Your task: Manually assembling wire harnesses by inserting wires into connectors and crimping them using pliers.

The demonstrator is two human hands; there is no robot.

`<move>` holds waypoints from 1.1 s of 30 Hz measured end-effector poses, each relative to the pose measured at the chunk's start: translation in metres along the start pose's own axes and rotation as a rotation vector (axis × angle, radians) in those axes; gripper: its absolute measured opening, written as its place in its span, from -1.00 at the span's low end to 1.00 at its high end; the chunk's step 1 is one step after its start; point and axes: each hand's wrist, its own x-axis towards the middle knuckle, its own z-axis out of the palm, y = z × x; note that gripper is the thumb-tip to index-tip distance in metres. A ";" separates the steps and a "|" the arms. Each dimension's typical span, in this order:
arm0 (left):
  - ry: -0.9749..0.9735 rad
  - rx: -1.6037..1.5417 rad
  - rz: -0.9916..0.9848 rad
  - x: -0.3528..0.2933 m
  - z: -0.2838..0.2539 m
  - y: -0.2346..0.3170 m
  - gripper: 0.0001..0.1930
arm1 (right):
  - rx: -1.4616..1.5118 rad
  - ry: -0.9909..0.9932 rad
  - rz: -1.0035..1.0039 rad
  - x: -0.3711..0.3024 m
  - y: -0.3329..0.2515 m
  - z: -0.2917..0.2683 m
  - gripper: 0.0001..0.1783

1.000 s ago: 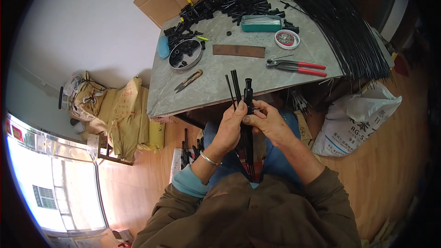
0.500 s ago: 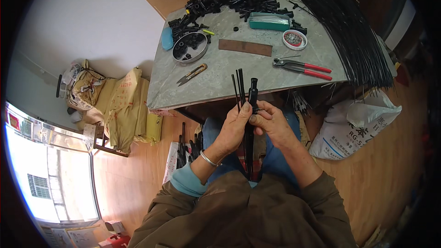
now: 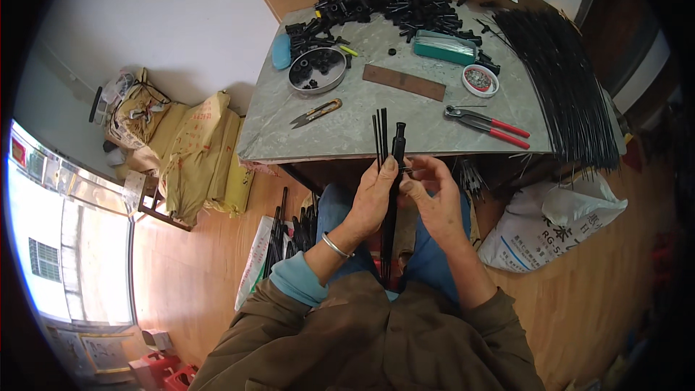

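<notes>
My left hand is closed round a black tube with a flanged top and several thin black rods. The tube stands upright in my grip, its lower length running down between my knees. Right beside it, my right hand pinches what looks like a thin wire against the tube's side, thumb and forefinger together. Both hands are just in front of the table's near edge. The fingers partly hide where the wire meets the tube.
On the grey table lie scissors, red-handled pincers, a brown strip, a round tray, a green box of wires, a dish, black fittings and long black rods. A white sack stands right.
The view has shifted, so the table sits further right and slightly lower. My right hand's fingers have lifted and opened a little more beside the tube; my left hand keeps its grip.
</notes>
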 end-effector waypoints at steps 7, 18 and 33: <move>0.003 -0.084 -0.064 -0.006 0.002 -0.001 -0.61 | 0.364 -0.086 0.290 -0.004 -0.016 0.001 -0.80; -0.027 -0.144 -0.055 -0.008 0.008 -0.002 -0.60 | 0.148 -0.017 0.095 0.010 -0.011 -0.014 -0.85; -0.182 -0.206 -0.062 -0.004 -0.017 -0.006 -0.47 | -1.116 0.056 -0.346 0.101 0.027 -0.137 -0.79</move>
